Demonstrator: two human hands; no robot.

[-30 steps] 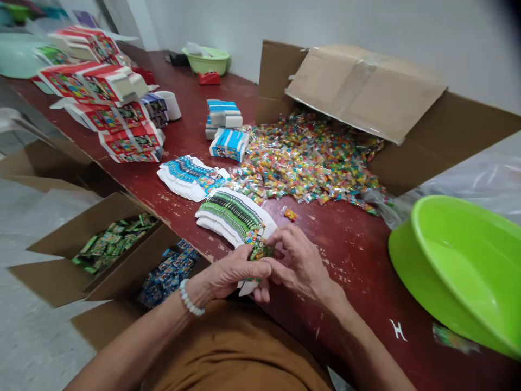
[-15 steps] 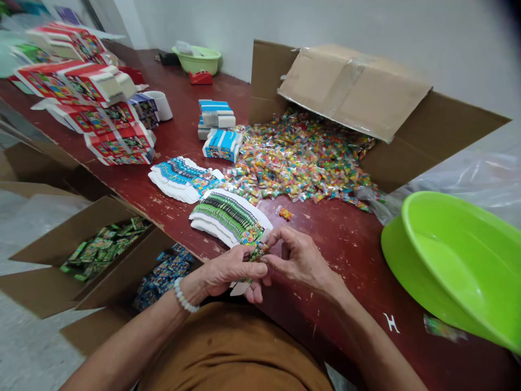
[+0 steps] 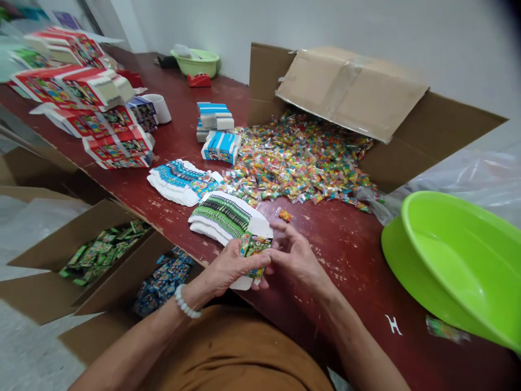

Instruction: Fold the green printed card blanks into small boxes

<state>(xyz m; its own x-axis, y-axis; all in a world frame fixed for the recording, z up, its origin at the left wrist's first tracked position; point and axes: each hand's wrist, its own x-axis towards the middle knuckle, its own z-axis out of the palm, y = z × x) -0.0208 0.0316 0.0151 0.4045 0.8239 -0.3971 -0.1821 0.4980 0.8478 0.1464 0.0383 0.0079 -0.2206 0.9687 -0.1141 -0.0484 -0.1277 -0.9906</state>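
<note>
My left hand [image 3: 228, 267], with a beaded bracelet on its wrist, is closed around a small green printed carton [image 3: 256, 245]. The carton's printed face is turned up, and a white flap shows at its lower end. Beside its right edge is my right hand [image 3: 301, 260], fingers apart and thumb tip at the carton. A fanned stack of green flat cartons [image 3: 220, 215] lies just beyond my hands. Behind that is a similar blue stack [image 3: 183, 181]. One wrapped orange candy [image 3: 284, 215] lies alone on the red table [image 3: 342, 260].
Wrapped candies [image 3: 293, 163] spill from a large cardboard box [image 3: 350, 92]. A green basin [image 3: 411, 260] stands at right. Bundled red cartons [image 3: 118, 146] and blue bundles [image 3: 221, 147] are farther back. Below the table's left edge, open boxes hold green packs [image 3: 106, 250] and blue packs [image 3: 163, 282].
The carton has turned so that its printed face now shows. My right fingers, pinched at its end before, have spread and drawn away slightly.
</note>
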